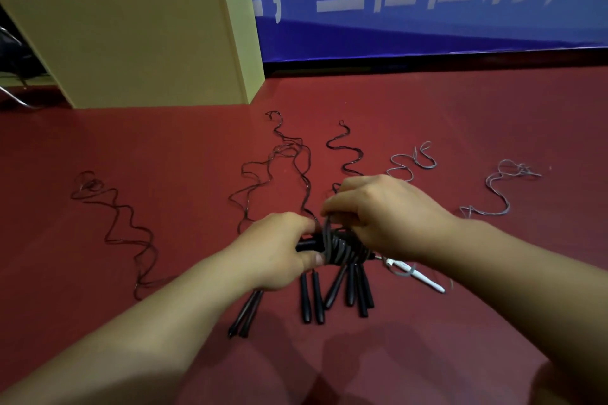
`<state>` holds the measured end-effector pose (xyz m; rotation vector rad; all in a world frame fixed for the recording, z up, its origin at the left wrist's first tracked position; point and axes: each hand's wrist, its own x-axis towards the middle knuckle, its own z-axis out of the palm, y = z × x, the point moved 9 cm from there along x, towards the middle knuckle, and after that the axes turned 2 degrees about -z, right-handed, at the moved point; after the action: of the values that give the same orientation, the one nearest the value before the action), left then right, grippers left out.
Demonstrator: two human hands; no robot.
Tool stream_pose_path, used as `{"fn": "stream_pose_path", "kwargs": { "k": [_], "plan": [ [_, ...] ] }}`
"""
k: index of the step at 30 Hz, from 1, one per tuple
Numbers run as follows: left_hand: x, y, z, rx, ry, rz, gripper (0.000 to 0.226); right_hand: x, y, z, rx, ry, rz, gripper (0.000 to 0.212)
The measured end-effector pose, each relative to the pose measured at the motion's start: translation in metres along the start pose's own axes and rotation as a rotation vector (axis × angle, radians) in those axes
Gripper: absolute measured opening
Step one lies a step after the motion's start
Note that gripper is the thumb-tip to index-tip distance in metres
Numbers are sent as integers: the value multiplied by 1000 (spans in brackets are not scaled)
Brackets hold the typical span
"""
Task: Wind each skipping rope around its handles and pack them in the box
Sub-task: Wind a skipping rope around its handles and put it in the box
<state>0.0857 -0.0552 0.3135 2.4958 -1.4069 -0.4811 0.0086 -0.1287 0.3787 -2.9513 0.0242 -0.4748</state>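
Winding 1st rope (pixel 342 248): left hand (pixel 279 250) gripping handles, right hand (pixel 385 214) pinching cord. Other ropes (pixel 289 158) loose on floor (pixel 460 115); box (pixel 138 43) unpacked.

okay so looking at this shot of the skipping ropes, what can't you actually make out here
All in the head view:
- Wound bundle: its ends are hidden by the left hand and right hand.
- Cream box: only its outer panels show, so whether it is open or holds anything is unknown.
- White handle: its upper end is covered by the right hand.
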Motion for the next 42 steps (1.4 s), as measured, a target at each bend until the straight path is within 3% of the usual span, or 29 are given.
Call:
{"fn": "stream_pose_path", "kwargs": {
  "k": [6,10,14,17,20,24,30,34,42],
  "plan": [
    [-10,17,9,-281,-180,134,13,-2,21,7,201,-9,85,12],
    [-19,33,8,-491,-252,231,7,-11,49,13,649,-87,324,8],
    [-26,46,6,-754,-352,265,34,-23,57,16,1040,-149,424,18],
    [-29,55,3,-947,-382,273,27,-29,59,14,1144,-125,428,11],
    [-24,54,-4,-1084,-279,251,19,-31,56,15,1117,-72,379,7],
    [-17,46,-13,-1148,-73,151,19,-31,51,20,1063,-15,451,24],
    [-7,15,-22,-1184,198,-41,34,-26,20,35,1002,-128,449,13],
    [-4,-3,-28,-1134,314,-113,33,-27,12,47,939,-189,536,28],
    [-7,-23,-34,-927,398,-176,25,-33,16,42,975,-202,637,28]
  ]
}}
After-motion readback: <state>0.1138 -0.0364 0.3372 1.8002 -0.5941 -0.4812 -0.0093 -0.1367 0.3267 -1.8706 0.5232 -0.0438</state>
